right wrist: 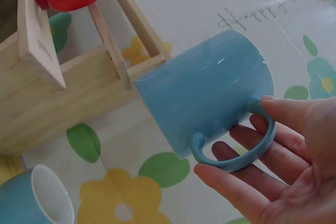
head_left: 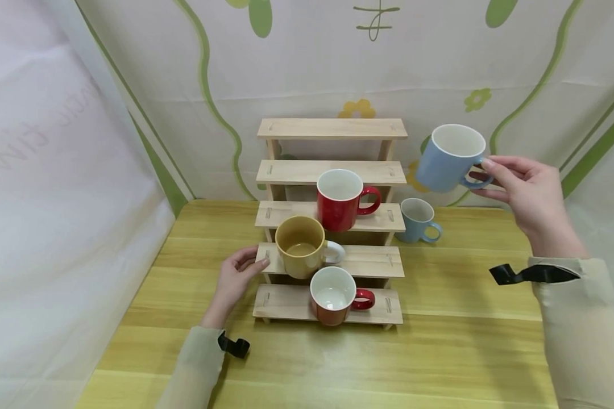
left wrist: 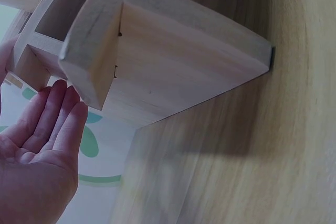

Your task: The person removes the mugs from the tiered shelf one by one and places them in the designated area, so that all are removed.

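My right hand (head_left: pixel 529 199) grips a light blue mug (head_left: pixel 447 162) by its handle, thumb on top, in the air right of the stepped wooden rack (head_left: pixel 332 170). The right wrist view shows the mug (right wrist: pixel 210 87) tilted, with fingers (right wrist: pixel 278 156) through and under the handle. At the rack's left side, my left hand (head_left: pixel 237 278) holds the end of the second step from the bottom, thumb above and fingers below. On the rack stand a red mug (head_left: pixel 337 213) on the middle step, a yellow mug (head_left: pixel 302 250) with a white handle, and a white-lined reddish-brown mug (head_left: pixel 331 309) with a red handle.
A second, smaller-looking blue mug (head_left: pixel 415 227) stands on the wooden table (head_left: pixel 455 341), right of the rack. Behind the table hangs a printed curtain (head_left: pixel 307 68) with green vines and flowers. White cloth (head_left: pixel 56 227) hangs on the left.
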A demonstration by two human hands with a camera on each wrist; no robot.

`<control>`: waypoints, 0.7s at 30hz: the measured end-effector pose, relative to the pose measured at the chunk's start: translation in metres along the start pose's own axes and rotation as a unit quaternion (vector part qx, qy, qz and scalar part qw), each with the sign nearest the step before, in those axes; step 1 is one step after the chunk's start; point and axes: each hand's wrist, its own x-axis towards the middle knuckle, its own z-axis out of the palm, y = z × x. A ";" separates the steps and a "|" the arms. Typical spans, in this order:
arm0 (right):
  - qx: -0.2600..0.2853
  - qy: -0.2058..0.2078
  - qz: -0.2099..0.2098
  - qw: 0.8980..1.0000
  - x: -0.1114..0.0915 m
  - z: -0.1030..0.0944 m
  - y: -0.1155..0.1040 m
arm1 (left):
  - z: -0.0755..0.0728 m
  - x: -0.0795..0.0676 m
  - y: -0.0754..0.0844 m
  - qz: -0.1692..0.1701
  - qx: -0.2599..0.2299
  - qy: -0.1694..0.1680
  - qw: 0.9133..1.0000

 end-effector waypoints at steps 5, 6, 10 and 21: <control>0.019 0.011 0.000 1.000 -0.006 -0.016 0.009 | 0.000 0.000 0.000 -0.005 -0.002 -0.004 1.000; 0.025 0.011 -0.001 1.000 -0.007 -0.019 0.011 | 0.000 0.000 0.000 -0.006 -0.002 -0.004 1.000; 0.040 0.018 -0.007 0.999 -0.012 -0.031 0.020 | 0.000 0.000 -0.001 -0.007 -0.001 -0.003 1.000; 0.067 0.061 0.004 0.996 -0.021 -0.060 0.038 | 0.001 0.000 -0.001 0.000 -0.003 0.009 1.000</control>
